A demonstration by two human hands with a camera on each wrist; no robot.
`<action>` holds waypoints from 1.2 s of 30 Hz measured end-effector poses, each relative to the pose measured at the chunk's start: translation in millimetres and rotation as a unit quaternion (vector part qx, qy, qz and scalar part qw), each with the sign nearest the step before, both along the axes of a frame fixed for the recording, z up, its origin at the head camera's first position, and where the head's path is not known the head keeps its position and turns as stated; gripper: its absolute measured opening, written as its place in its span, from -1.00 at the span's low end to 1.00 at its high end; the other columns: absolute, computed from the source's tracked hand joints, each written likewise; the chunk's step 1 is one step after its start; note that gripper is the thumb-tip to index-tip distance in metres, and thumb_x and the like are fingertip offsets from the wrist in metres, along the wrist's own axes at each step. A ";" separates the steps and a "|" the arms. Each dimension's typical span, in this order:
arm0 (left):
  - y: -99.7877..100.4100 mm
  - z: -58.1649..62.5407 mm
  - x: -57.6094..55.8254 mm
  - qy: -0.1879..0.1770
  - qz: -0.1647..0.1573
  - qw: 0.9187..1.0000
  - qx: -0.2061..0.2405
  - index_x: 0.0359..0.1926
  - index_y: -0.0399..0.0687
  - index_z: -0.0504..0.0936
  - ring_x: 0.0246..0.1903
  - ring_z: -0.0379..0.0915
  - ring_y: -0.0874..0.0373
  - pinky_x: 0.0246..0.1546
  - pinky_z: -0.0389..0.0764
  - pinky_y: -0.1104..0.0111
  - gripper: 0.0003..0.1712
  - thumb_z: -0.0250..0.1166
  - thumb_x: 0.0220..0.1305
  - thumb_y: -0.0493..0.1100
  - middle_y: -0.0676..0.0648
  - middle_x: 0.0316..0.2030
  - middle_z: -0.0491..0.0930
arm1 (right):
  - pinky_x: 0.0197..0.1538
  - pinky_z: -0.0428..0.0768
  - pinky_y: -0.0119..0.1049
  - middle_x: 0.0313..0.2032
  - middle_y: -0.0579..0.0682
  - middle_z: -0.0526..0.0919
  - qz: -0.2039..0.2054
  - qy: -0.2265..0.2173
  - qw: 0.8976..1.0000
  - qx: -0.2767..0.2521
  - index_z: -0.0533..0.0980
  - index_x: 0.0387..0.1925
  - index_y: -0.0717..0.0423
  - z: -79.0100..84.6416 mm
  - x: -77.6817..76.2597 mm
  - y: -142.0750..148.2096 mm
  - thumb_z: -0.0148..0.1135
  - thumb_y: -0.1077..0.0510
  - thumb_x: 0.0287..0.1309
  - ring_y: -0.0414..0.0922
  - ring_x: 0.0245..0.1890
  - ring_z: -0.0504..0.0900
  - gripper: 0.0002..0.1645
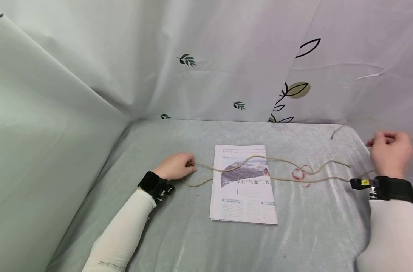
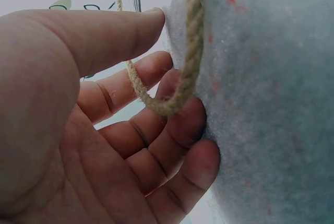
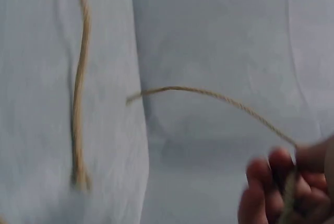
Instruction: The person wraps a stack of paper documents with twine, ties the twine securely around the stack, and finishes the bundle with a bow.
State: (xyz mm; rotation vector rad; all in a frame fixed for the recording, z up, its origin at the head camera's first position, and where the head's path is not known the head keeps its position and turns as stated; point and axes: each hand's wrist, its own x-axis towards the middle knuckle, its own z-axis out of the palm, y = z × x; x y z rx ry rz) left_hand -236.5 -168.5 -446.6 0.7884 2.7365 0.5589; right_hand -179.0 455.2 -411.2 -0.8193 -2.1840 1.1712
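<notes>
A doubled tan rope (image 1: 284,159) runs across a folded newspaper (image 1: 249,204). My left hand (image 1: 179,166), left of the paper, holds the rope's bend; in the left wrist view the bend (image 2: 167,108) hangs over the curled fingers, behind the thumb. Out past the table's right edge, my right hand (image 1: 393,151) pinches the other strand near its end. In the right wrist view a short rope tail (image 3: 209,93) arcs from these fingers toward the cloth edge. The second rope end (image 3: 79,177) lies loose on the table.
Thin red rings (image 1: 298,173) lie beside the rope, right of the newspaper. A grey cloth (image 1: 315,234) covers the table. White sheeting with leaf prints (image 1: 206,87) hangs behind it, and a pale sheet (image 1: 39,132) slopes along the left side.
</notes>
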 end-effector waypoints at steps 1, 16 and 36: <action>-0.2 -0.1 0.1 0.000 0.001 1.000 -0.001 -0.18 0.03 0.65 -0.40 0.43 0.15 -0.28 0.46 0.22 -0.83 0.41 0.60 -0.05 0.05 -0.36 0.55 | -0.42 0.44 -0.64 -0.56 -0.65 0.54 0.046 0.009 0.999 -0.008 0.44 -0.13 -0.36 -0.1 -2.1 -3.4 0.05 0.02 0.69 -0.58 -0.55 0.54 -0.85; -0.2 -1.7 0.7 0.003 0.002 1.000 -0.005 -0.19 0.04 0.62 -0.38 0.42 0.15 -0.25 0.45 0.22 -0.79 0.41 0.61 -0.02 0.05 -0.35 0.54 | -0.45 0.63 -0.40 -0.38 -0.08 0.80 0.387 0.089 0.905 -0.153 0.58 0.00 0.25 7.7 -16.5 -147.1 0.33 0.13 0.63 -0.23 -0.44 0.75 -0.78; 3.4 0.5 3.4 0.007 0.008 1.000 -0.006 -0.17 0.02 0.62 -0.35 0.44 0.13 -0.25 0.46 0.21 -0.81 0.41 0.61 -0.04 0.04 -0.32 0.56 | -0.31 0.52 -0.09 -0.33 0.16 0.76 0.398 -0.070 0.899 0.169 0.66 -0.02 0.30 -31.2 -43.5 -205.4 0.18 0.07 0.68 0.01 -0.45 0.64 -0.66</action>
